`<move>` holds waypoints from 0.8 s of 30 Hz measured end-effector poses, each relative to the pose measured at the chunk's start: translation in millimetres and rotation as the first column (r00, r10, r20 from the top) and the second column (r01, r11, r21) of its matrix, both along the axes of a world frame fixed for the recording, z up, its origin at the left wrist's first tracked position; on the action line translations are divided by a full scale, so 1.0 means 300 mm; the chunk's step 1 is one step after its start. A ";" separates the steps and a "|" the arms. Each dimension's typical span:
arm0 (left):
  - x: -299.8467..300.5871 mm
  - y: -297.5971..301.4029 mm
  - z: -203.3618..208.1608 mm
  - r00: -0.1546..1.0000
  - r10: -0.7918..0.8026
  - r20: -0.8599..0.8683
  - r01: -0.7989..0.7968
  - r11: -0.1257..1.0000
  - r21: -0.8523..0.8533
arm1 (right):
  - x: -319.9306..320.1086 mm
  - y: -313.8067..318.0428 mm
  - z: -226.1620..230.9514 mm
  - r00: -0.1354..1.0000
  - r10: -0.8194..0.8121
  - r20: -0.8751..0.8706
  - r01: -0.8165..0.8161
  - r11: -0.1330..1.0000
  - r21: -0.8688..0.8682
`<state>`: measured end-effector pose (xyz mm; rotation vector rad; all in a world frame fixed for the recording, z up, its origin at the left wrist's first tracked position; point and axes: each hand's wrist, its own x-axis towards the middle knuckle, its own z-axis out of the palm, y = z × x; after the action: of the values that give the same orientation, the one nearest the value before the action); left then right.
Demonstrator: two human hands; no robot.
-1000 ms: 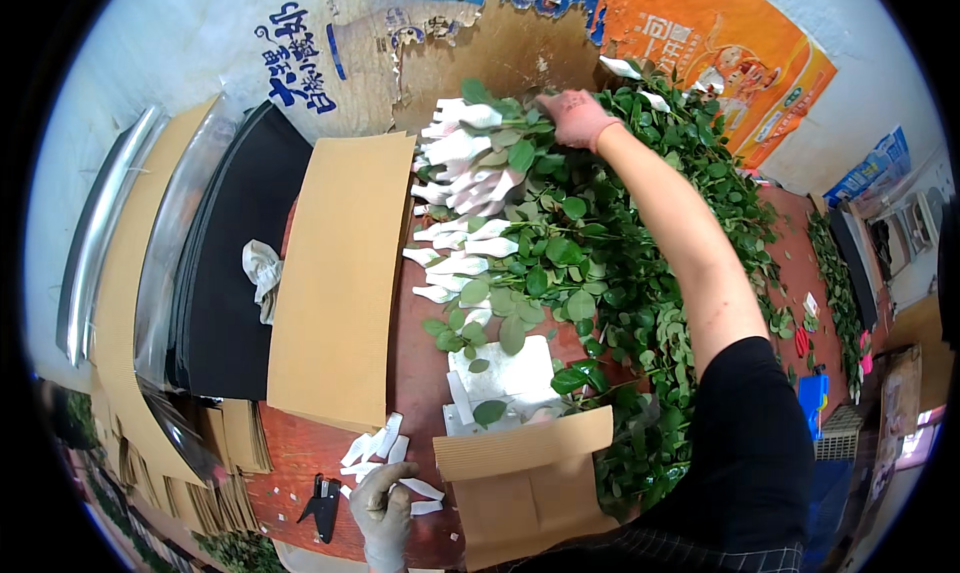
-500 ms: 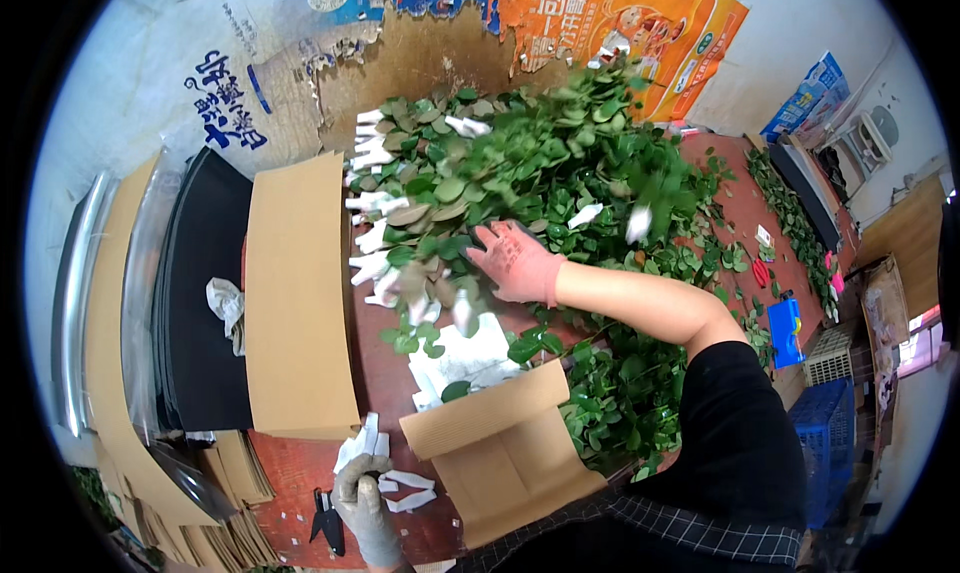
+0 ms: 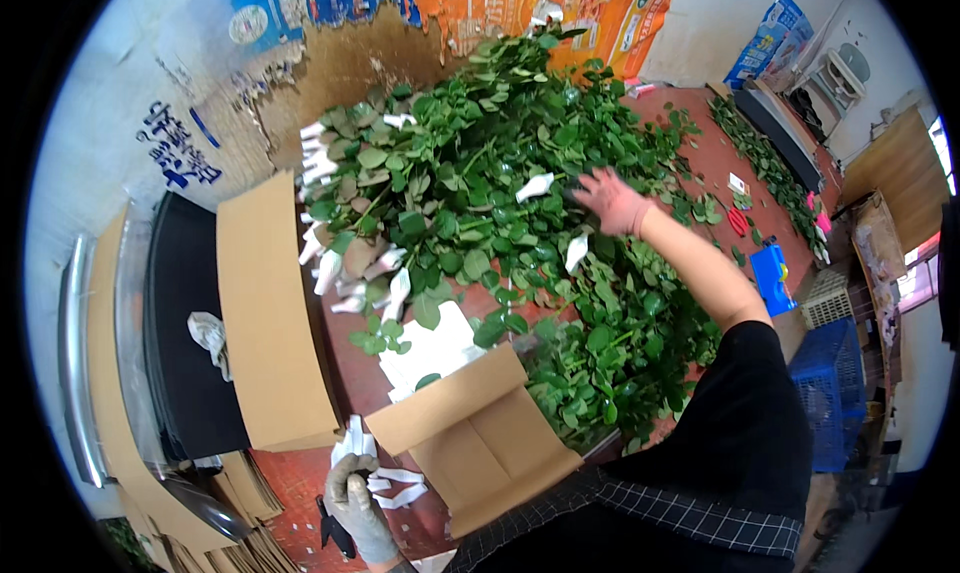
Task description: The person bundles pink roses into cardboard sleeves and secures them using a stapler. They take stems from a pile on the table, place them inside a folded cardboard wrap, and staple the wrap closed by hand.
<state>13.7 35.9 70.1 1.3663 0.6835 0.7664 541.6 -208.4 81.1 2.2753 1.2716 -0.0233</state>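
My right hand [image 3: 612, 205], in a pink glove, is spread over the heap of leafy green stems [image 3: 470, 173]. Nothing shows in its fingers; a single white sleeve [image 3: 535, 187] lies just to its left and another white sleeve [image 3: 577, 253] below it. At the heap's left side, several stem ends wear white sleeves [image 3: 327, 270]. Low in the view, my left hand [image 3: 358, 508] in a grey glove has its fingers curled closed; whatever is inside is hidden. Flat white sleeves [image 3: 402, 493] and a black tool [image 3: 334, 529] lie beside it.
A folded brown cardboard wrap [image 3: 490, 453] and white sheets [image 3: 440, 348] lie in front of the heap. Upright cardboard [image 3: 270, 318] and black sheets [image 3: 190, 323] stand at left. To the right are red scissors [image 3: 738, 221], a blue holder [image 3: 771, 277] and a blue crate [image 3: 830, 393].
My right hand has moved right, from beside the sleeved ends to the heap's right part. Stems blurred earlier now lie still at the left. My left hand keeps its curl; the whole view has shifted.
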 end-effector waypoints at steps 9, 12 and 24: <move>-0.005 -0.008 -0.001 0.999 0.037 0.004 -0.037 0.999 -0.030 | 0.068 -0.023 -0.164 0.990 0.138 -0.026 -0.132 0.977 0.168; -0.004 -0.023 -0.006 0.999 0.017 -0.032 -0.018 1.000 -0.009 | 0.093 -0.028 -0.115 0.989 0.147 -0.018 -0.135 0.944 0.302; 0.003 -0.018 -0.005 0.999 0.027 -0.038 -0.027 1.000 0.007 | 0.135 0.102 -0.160 0.957 -0.059 -0.283 0.160 0.924 0.348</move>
<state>14.6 30.5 68.7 1.3831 0.7307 0.7664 582.2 -177.7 33.0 2.7428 1.3727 -0.1490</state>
